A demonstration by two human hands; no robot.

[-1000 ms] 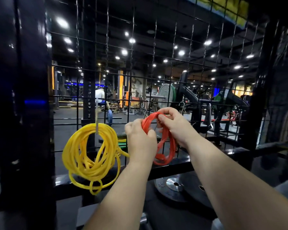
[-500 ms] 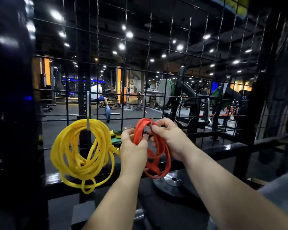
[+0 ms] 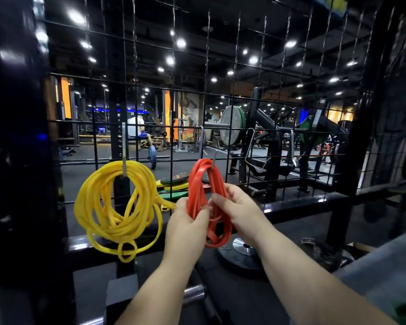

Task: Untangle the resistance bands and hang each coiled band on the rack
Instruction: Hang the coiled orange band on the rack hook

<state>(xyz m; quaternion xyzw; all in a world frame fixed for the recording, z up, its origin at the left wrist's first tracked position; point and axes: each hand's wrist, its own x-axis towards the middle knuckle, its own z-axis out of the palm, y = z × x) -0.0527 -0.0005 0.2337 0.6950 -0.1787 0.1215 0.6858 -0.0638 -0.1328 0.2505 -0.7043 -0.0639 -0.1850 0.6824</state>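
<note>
A coiled red band (image 3: 198, 184) hangs by its top loop over a metal hook (image 3: 215, 158) on the black wire grid rack (image 3: 239, 95). My left hand (image 3: 189, 227) pinches the coil's left strands about halfway down. My right hand (image 3: 237, 207) grips the right strands at the same height. The coil's lower end dangles below both hands. To the left, a coiled yellow band (image 3: 117, 207) hangs from another hook (image 3: 124, 158) on the same rack, touched by neither hand.
A thick black post (image 3: 17, 160) stands at the left. Weight plates (image 3: 240, 252) lie on the floor under the red band, beside a black rail (image 3: 314, 200). More bare hooks (image 3: 292, 146) stick out of the grid to the right. Gym machines stand beyond the grid.
Both hands have slid down from the top of the red band to its middle, and the coil's top loop now sits over the hook.
</note>
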